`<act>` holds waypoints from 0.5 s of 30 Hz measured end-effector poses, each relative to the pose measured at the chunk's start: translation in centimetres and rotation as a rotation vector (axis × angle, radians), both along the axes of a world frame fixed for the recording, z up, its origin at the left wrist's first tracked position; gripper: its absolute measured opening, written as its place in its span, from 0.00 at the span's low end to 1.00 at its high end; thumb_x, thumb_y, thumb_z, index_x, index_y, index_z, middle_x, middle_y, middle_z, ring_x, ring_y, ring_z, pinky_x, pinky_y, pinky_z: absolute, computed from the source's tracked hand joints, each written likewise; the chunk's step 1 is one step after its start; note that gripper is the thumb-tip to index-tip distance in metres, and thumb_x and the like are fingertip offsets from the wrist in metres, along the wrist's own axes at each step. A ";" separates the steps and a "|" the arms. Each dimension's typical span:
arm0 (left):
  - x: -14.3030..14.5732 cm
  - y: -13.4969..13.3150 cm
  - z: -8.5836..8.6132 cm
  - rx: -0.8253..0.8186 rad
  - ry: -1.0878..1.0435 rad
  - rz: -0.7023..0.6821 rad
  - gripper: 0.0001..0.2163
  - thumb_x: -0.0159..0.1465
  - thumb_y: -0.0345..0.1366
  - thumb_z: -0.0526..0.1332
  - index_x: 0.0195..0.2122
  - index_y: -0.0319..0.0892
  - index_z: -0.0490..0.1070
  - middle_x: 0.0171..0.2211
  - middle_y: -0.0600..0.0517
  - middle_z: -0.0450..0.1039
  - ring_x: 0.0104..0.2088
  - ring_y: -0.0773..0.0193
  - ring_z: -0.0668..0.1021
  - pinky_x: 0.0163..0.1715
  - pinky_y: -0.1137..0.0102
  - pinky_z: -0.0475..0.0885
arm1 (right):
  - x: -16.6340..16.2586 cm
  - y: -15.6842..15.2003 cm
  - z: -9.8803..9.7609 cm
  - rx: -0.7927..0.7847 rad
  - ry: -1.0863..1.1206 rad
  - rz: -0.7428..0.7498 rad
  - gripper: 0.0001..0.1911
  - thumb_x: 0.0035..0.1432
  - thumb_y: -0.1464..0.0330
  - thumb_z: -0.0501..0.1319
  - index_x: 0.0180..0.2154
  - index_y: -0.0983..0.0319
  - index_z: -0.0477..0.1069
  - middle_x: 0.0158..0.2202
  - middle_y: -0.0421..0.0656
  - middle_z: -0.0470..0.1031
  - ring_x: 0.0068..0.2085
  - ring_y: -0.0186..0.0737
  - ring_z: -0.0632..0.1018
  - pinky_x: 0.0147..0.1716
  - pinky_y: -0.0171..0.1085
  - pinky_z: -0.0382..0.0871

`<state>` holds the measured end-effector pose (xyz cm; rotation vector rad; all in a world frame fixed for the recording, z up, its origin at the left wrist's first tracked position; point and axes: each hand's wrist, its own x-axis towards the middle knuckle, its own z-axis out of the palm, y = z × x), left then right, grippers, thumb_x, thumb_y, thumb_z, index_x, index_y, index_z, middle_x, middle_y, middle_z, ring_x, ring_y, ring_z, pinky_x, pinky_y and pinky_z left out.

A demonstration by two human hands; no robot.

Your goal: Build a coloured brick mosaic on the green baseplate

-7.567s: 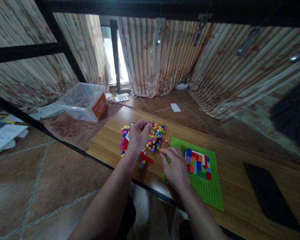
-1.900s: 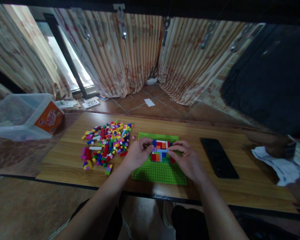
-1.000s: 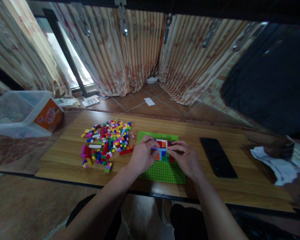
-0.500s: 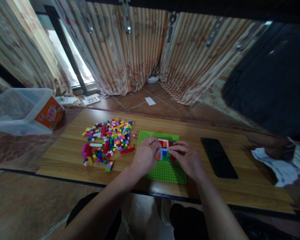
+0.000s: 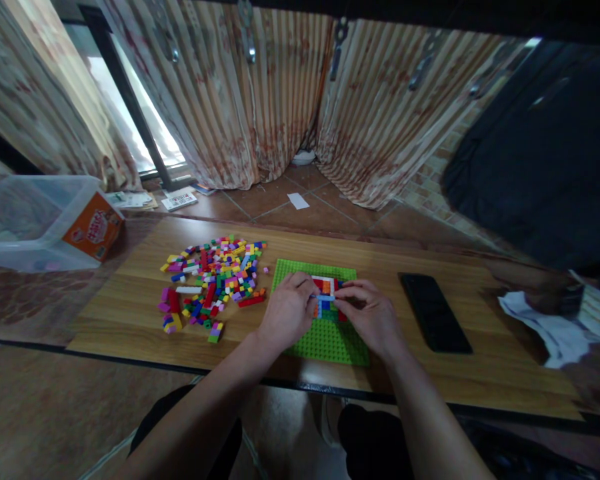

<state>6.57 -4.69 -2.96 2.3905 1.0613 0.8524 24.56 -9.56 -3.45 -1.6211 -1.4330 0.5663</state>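
On the left side of the wooden table (image 5: pixel 130 313) lies a pile of loose multicoloured plastic bricks (image 5: pixel 213 280). Just right of it, the left hand (image 5: pixel 287 313) curls its fingertips onto a flat patch of joined coloured bricks (image 5: pixel 326 288) on the green studded baseplate (image 5: pixel 330 341); whether it grips anything cannot be told. The right hand (image 5: pixel 370 317) pinches the patch's right edge, thumb against forefinger. A black phone (image 5: pixel 435 312) lies farther right.

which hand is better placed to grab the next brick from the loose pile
Left, probably. The left hand rests on the left part of the green baseplate, nearest the loose pile; the right hand is on the far side and would have to cross over.
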 end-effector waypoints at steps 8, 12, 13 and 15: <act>0.3 -0.1 0.1 -0.088 -0.105 0.071 0.06 0.58 0.25 0.60 0.31 0.42 0.72 0.38 0.49 0.73 0.41 0.59 0.75 0.44 0.64 0.72 | -0.4 0.4 0.1 -0.087 0.051 -0.100 0.14 0.50 0.57 0.65 0.32 0.60 0.77 0.35 0.44 0.76 0.32 0.40 0.76 0.35 0.41 0.70; 0.3 0.0 0.1 -0.155 -0.171 0.080 0.06 0.57 0.24 0.61 0.29 0.42 0.73 0.37 0.49 0.73 0.40 0.61 0.75 0.43 0.65 0.72 | -0.9 0.5 0.4 -0.144 -0.020 -0.180 0.16 0.48 0.54 0.66 0.32 0.60 0.77 0.33 0.44 0.77 0.30 0.40 0.75 0.33 0.40 0.68; 0.3 0.1 0.2 -0.178 -0.189 0.078 0.06 0.56 0.23 0.61 0.29 0.41 0.73 0.37 0.50 0.73 0.39 0.61 0.75 0.43 0.66 0.72 | -0.9 0.5 0.4 -0.151 -0.023 -0.187 0.17 0.48 0.54 0.66 0.32 0.60 0.77 0.32 0.44 0.77 0.30 0.40 0.75 0.33 0.40 0.68; 0.2 0.2 0.3 -0.234 -0.225 0.068 0.06 0.55 0.23 0.62 0.29 0.41 0.73 0.36 0.50 0.72 0.38 0.62 0.75 0.40 0.67 0.72 | -0.9 0.6 0.3 -0.158 -0.019 -0.193 0.17 0.48 0.53 0.65 0.32 0.61 0.76 0.32 0.44 0.77 0.29 0.40 0.75 0.33 0.40 0.67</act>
